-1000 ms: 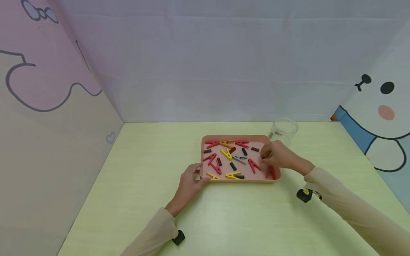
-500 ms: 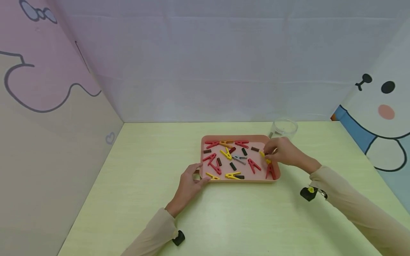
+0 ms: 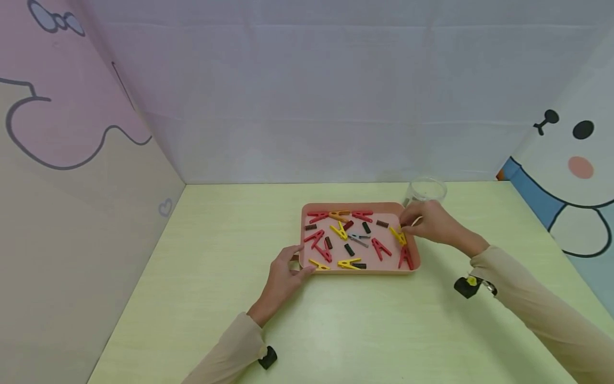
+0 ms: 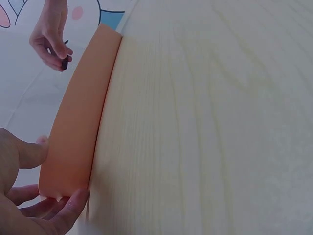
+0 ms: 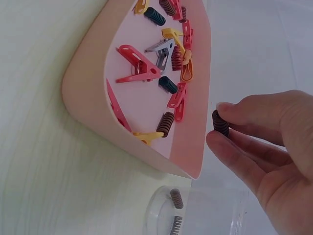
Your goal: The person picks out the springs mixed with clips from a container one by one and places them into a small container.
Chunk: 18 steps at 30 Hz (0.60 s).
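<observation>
Pale lilac wall (image 3: 307, 106) stands behind a light wooden bench (image 3: 216, 256), as the head view shows. On the bench lies a pink tray (image 3: 352, 206), where red and yellow clothes pegs (image 3: 374, 242), one grey peg (image 3: 352, 237) and several coiled springs (image 3: 348, 249) are spread. Just beyond the tray's far right corner is a clear container (image 3: 427, 188). The left hand (image 3: 280, 277) holds the tray at its near left corner. The right hand (image 3: 431, 221) is at the right rim, near one yellow peg (image 3: 401, 241); what its fingertips hold is too small to tell from here.

From the left wrist, the grip of the left hand clasps the end of the tray, and farther off the right hand has something dark in its fingers.

From the right wrist, the right grip is narrow: thumb and fingers pinch one dark spring (image 5: 220, 123), beside the tray wall and apart from it. Two other springs (image 5: 176, 199) lie in the container.
</observation>
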Each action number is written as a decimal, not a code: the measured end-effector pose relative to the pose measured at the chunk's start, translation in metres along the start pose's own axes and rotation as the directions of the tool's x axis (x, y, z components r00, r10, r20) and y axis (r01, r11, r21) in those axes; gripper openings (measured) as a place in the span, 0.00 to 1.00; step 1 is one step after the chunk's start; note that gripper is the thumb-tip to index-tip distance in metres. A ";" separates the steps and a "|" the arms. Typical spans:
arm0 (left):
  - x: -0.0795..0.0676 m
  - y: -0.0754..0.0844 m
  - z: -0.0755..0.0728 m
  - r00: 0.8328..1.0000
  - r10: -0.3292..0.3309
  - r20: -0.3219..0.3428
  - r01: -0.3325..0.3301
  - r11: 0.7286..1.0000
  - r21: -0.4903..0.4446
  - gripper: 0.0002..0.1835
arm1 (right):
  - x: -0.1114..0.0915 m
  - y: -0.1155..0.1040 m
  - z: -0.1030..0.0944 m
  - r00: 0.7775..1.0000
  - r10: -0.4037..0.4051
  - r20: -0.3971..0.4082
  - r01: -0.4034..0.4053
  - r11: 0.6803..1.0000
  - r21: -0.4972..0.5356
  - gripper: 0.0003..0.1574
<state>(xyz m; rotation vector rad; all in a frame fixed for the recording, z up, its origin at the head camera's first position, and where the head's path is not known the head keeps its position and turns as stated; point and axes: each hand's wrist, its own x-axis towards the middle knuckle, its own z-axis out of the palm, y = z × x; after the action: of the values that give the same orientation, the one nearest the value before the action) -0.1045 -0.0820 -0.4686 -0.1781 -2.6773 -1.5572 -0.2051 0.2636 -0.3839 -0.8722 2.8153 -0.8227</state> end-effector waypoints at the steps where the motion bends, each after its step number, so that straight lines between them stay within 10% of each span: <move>1: 0.000 0.000 0.000 1.000 -0.003 0.001 0.003 1.000 0.001 0.31 | 0.000 0.000 -0.001 1.000 0.003 -0.003 -0.003 1.000 0.000 0.06; 18: 0.001 0.000 0.000 1.000 -0.017 0.003 0.017 1.000 0.009 0.32 | -0.002 0.001 -0.016 0.998 -0.045 -0.052 0.044 0.999 -0.027 0.07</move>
<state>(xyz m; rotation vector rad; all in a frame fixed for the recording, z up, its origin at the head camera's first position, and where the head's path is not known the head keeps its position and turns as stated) -0.1052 -0.0819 -0.4687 -0.1578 -2.6953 -1.5509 -0.2075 0.2722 -0.3710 -0.9333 2.8677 -0.8285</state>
